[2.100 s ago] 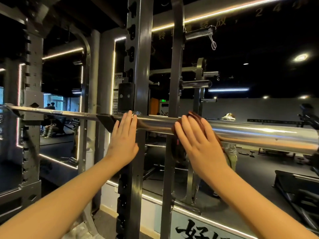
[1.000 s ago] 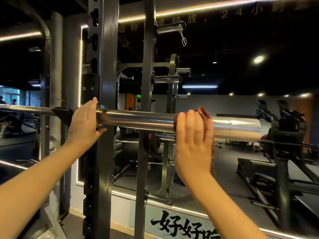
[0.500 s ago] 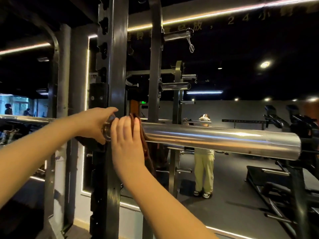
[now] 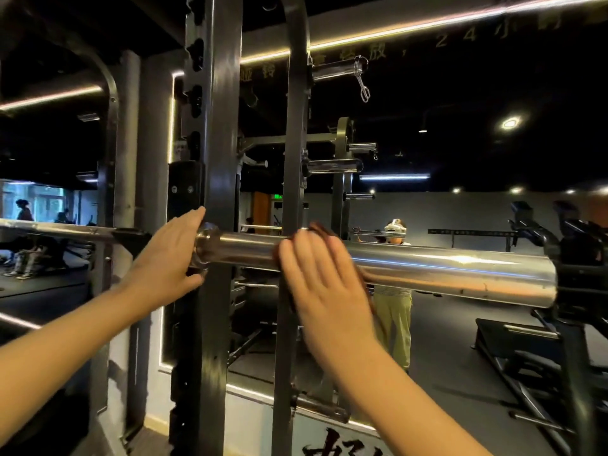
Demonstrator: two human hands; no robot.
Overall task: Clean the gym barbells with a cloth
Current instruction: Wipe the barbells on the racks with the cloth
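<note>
Black steel rack upright [image 4: 214,126] stands just behind both sets of fingers. Polished chrome barbell sleeve [image 4: 444,271] runs under them and out past the right fingertips. Left hand [image 4: 167,258]: fingers straight, flat against the collar, gripping nothing. Right hand [image 4: 322,284], blurred: fingers straight, pressing dark brown cloth [image 4: 324,230] onto the sleeve. Risk: the cloth is pinned, not gripped, so it could slide off the smooth chrome and drop. Knuckles may strike the upright.

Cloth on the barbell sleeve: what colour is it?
The cloth is dark reddish brown; head view.
</note>
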